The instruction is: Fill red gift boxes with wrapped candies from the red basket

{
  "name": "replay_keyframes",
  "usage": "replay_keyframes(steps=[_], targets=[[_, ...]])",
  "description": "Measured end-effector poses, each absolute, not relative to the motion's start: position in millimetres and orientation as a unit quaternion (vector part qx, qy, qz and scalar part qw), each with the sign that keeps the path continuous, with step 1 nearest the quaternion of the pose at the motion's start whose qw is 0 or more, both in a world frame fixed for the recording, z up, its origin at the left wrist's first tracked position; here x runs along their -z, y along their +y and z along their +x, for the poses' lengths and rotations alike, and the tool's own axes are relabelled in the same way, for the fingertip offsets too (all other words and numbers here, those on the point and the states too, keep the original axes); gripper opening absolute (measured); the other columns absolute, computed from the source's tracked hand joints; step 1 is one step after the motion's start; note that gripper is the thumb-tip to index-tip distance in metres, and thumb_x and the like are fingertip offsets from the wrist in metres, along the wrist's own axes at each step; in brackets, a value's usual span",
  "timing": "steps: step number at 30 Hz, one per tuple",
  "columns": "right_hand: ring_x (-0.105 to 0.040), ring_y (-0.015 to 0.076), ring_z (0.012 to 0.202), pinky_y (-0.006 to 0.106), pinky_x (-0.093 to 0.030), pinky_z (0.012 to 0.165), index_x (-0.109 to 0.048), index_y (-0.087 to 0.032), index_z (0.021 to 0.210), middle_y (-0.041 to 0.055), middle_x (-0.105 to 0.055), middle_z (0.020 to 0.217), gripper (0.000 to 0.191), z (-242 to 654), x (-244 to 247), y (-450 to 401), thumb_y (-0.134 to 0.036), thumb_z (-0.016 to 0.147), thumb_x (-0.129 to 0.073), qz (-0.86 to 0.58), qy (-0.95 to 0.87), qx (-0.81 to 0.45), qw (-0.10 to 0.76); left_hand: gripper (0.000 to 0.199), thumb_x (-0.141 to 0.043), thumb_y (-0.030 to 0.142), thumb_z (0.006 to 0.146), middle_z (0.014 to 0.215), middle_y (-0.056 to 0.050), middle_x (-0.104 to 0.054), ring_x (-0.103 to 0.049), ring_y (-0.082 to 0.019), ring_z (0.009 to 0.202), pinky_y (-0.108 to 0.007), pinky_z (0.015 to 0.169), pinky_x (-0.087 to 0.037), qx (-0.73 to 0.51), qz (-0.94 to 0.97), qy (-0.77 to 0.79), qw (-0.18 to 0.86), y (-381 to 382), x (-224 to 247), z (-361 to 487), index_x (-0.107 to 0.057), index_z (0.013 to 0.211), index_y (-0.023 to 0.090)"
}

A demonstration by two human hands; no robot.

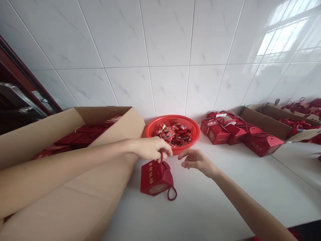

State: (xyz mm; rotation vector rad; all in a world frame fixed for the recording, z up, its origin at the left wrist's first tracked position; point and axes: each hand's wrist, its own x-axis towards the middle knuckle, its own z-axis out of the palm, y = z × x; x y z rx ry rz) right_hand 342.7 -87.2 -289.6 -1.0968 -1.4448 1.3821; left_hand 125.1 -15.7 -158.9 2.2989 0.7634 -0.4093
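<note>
A red gift box (155, 177) with gold lettering hangs tilted below my left hand (152, 148), whose fingers are closed on its twisted red cord. Another loop of dark red cord (172, 194) dangles from the box's lower right corner. My right hand (197, 161) is just to the right of the box, not touching it, with thumb and fingers apart and nothing in them. Behind both hands stands a red plastic basket (196, 137) holding red-wrapped sweets (179, 134). My left forearm crosses over the side of a large cardboard box.
On the left is the large open cardboard box (100, 187) with several red boxes (85, 134) inside. To the right, more red gift boxes (218, 134) are grouped on the white tabletop (220, 194), beside cardboard boxes (263, 120) of red items. A tiled wall (170, 83) closes off the back.
</note>
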Motion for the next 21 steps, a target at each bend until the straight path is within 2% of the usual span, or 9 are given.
replay_keyframes(steps=[4, 8, 11, 14, 18, 21], targets=[[-0.058, 0.0127, 0.066, 0.027, -0.044, 0.059, -0.068, -0.019, 0.093, 0.0045, -0.069, 0.094, 0.03, 331.5, 302.4, -86.0, -0.037, 0.071, -0.077, -0.464, -0.612, -0.509, 0.389, 0.04, -0.05, 0.007, 0.075, 0.098, -0.003, -0.073, -0.066, -0.018, 0.084, -0.023, 0.069, -0.049, 0.244, 0.891, 0.275, 0.267, -13.4, 163.8, 114.7, -0.072, 0.106, 0.021], [-0.06, 0.0125, 0.067, 0.027, -0.046, 0.059, -0.067, -0.02, 0.094, 0.0054, -0.069, 0.099, 0.026, 312.6, 319.7, -79.8, -0.036, 0.075, -0.072, -0.465, -0.642, -0.484, 0.371, 0.035, -0.049, 0.011, 0.079, 0.094, -0.003, -0.074, -0.066, -0.017, 0.08, -0.023, 0.065, -0.048, 0.245, 0.888, 0.28, 0.271, -15.5, 159.3, 112.7, -0.075, 0.101, 0.021], [-0.061, 0.0116, 0.066, 0.026, -0.047, 0.056, -0.065, -0.019, 0.099, 0.0066, -0.066, 0.106, 0.029, 302.2, 333.4, -73.8, -0.034, 0.075, -0.071, -0.448, -0.638, -0.521, 0.347, 0.031, -0.048, 0.012, 0.081, 0.084, -0.002, -0.072, -0.065, -0.015, 0.076, -0.022, 0.065, -0.048, 0.197, 0.894, 0.269, 0.299, -17.6, 154.5, 114.0, -0.075, 0.093, 0.019], [-0.061, 0.0116, 0.068, 0.027, -0.049, 0.058, -0.064, -0.019, 0.104, 0.0069, -0.065, 0.11, 0.033, 302.5, 342.8, -68.3, -0.03, 0.074, -0.071, -0.441, -0.633, -0.537, 0.341, 0.025, -0.048, 0.015, 0.083, 0.081, -0.001, -0.071, -0.065, -0.014, 0.076, -0.022, 0.069, -0.049, 0.094, 0.905, 0.257, 0.326, -20.8, 150.7, 115.8, -0.073, 0.088, 0.018], [-0.063, 0.0168, 0.083, 0.033, -0.052, 0.074, -0.066, -0.021, 0.103, 0.006, -0.068, 0.106, 0.029, 322.2, 338.1, -65.4, -0.033, 0.076, -0.069, -0.451, -0.619, -0.498, 0.407, 0.024, -0.048, 0.018, 0.083, 0.083, -0.003, -0.071, -0.065, -0.015, 0.078, -0.024, 0.074, -0.051, -0.044, 0.89, 0.263, 0.37, -23.8, 145.7, 117.6, -0.071, 0.086, 0.016], [-0.066, 0.0178, 0.081, 0.035, -0.052, 0.075, -0.067, -0.02, 0.095, 0.0059, -0.069, 0.102, 0.027, 342.7, 325.0, -69.2, -0.043, 0.08, -0.065, -0.484, -0.568, -0.489, 0.452, 0.024, -0.048, 0.016, 0.082, 0.084, -0.003, -0.072, -0.065, -0.015, 0.08, -0.024, 0.076, -0.051, -0.014, 0.889, 0.247, 0.386, -20.5, 145.7, 116.4, -0.072, 0.084, 0.016]])
